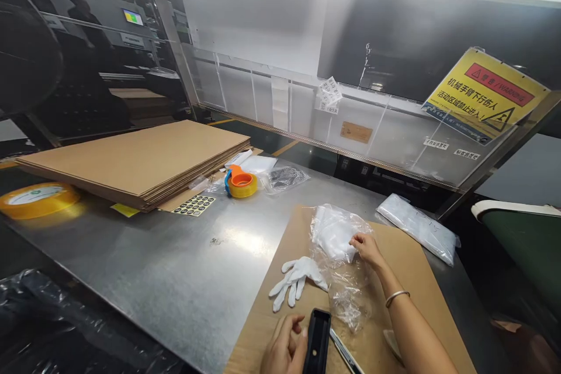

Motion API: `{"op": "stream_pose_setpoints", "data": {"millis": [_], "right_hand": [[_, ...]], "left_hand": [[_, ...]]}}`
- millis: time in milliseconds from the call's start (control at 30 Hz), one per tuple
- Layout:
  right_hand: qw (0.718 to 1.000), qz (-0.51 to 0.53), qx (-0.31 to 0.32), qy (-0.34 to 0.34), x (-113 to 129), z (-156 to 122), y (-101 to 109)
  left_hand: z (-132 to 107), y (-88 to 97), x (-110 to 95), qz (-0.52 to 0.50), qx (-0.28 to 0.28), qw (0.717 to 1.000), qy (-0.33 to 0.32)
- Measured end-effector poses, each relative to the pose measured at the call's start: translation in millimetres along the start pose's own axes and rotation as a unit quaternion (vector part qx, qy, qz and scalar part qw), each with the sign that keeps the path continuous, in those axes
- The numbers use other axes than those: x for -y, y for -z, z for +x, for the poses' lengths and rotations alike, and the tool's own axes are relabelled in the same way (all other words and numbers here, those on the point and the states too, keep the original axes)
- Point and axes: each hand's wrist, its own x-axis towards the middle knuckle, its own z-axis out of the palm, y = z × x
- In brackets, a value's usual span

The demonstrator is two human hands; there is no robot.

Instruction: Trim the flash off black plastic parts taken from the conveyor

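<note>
My right hand (pixel 367 248) reaches out over a brown cardboard sheet (pixel 405 260) and pinches the edge of a clear plastic bag (pixel 339 239) with white folded cloth inside. A bracelet sits on that wrist. My left hand (pixel 284 347) is at the bottom edge, fingers curled beside a black phone-like case (pixel 318 342), touching its left side. A pair of white gloves (pixel 295 280) lies on the cardboard between the two hands. A metal blade-like tool (pixel 346 353) lies just right of the black case.
A steel table (pixel 175 269) carries a stack of flat cardboard sheets (pixel 135 160), an orange tape dispenser (pixel 241 182), a yellow tape roll (pixel 37 198), a sheet of round stickers (pixel 195 205) and another sealed white bag (pixel 418 228). A clear guard with a yellow warning sign (pixel 484 96) stands behind.
</note>
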Motion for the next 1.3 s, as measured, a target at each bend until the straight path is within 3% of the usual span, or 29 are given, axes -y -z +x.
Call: {"op": "stream_pose_setpoints", "data": {"millis": [133,267,467,700,867,1300], "right_hand": [[1.000,-0.013,0.011,0.012,3,-11,-7],[0.999,-0.041,0.008,0.019,9,-18,-21],[0.999,-0.039,-0.007,0.011,10,-9,-22],[1.000,0.004,0.008,0.013,2,-8,-12],[0.997,0.045,0.050,0.030,-6,-16,-2],[0.994,0.105,0.009,0.006,-13,-24,-10]], "left_hand": [[36,-2.9,-54,0.035,0.114,0.988,-0.095],[64,-28.8,-75,0.088,0.152,0.974,-0.143],[98,-72.8,-70,0.163,0.191,0.956,-0.152],[144,-100.9,-67,0.241,0.183,0.946,-0.118],[162,-107.9,-57,0.309,0.204,0.925,-0.085],[166,-108.2,-41,0.351,0.168,0.915,-0.107]]}}
